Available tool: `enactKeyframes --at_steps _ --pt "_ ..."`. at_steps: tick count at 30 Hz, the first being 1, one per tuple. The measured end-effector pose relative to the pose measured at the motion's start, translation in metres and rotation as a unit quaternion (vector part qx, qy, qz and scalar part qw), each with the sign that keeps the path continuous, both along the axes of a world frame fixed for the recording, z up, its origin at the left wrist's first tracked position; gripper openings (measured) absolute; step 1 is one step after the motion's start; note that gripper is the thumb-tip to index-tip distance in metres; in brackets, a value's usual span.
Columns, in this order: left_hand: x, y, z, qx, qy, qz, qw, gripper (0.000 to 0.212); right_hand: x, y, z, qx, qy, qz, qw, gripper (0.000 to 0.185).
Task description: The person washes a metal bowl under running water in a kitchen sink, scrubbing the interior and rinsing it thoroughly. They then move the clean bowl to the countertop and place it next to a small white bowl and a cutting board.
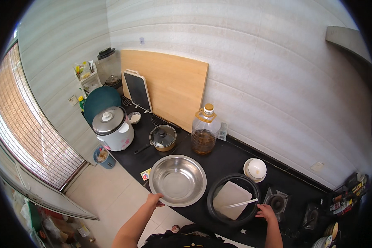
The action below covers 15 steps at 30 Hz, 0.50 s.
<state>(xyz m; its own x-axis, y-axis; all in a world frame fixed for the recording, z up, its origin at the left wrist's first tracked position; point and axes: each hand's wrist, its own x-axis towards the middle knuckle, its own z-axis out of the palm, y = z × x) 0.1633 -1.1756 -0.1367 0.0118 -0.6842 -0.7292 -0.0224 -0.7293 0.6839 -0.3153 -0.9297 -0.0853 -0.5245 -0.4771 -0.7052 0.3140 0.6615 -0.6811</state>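
Observation:
An empty stainless steel basin (177,181) stands on the black countertop, and my left hand (155,200) grips its lower left rim. To its right is a black round basin (210,208) holding a whitish slab-like thing (231,198), whose exact kind I cannot tell. A pair of white chopsticks or a similar thin stick (241,203) lies across that slab, its end on the basin's rim. My right hand (265,212) is at the right rim of the black basin, fingers bent against it; whether it grips the rim is unclear.
Behind stand a rice cooker (114,136), a lidded saucepan (163,139), a large plastic jug of brown liquid (204,136) and stacked white bowls (256,169). A wooden board (167,83) leans on the wall. A gas burner (276,203) is at the right.

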Motion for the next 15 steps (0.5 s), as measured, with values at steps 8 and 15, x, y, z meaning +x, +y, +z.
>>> enactKeyframes --at_steps 8,15 --pt "-0.014 -0.023 -0.020 0.018 0.005 -0.070 0.997 0.032 0.005 0.018 0.010 -0.120 0.311 -0.010 0.943 0.035" --pt "-0.002 -0.036 -0.018 0.056 0.046 -0.167 0.983 0.058 0.070 -0.049 0.080 -0.205 0.441 0.037 0.873 0.042"
